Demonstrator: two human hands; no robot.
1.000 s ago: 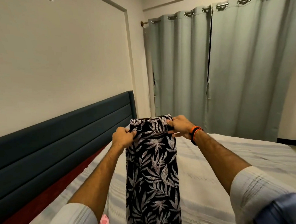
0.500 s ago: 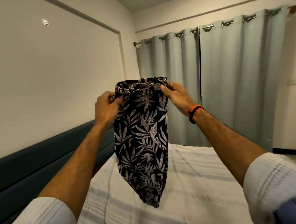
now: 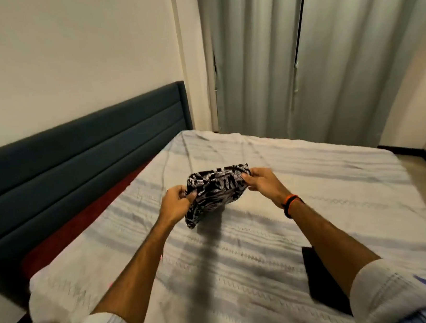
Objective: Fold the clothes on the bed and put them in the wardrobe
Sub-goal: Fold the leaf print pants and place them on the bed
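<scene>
A soft black garment [image 3: 216, 191] printed with pale leaves is held bunched above the bed [image 3: 273, 232], pinched at its edges by the left hand [image 3: 176, 205] and right hand [image 3: 263, 183]. The ribbed, striped bedspread is backed by a padded dark headboard [image 3: 81, 149] and pleated curtains [image 3: 313, 60].

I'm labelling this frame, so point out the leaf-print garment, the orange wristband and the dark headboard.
leaf-print garment [image 3: 217, 191]: head view, middle of the bunched cloth.
orange wristband [image 3: 291, 204]: head view, band on the right wrist.
dark headboard [image 3: 86, 149]: head view, padded front panel.
</scene>
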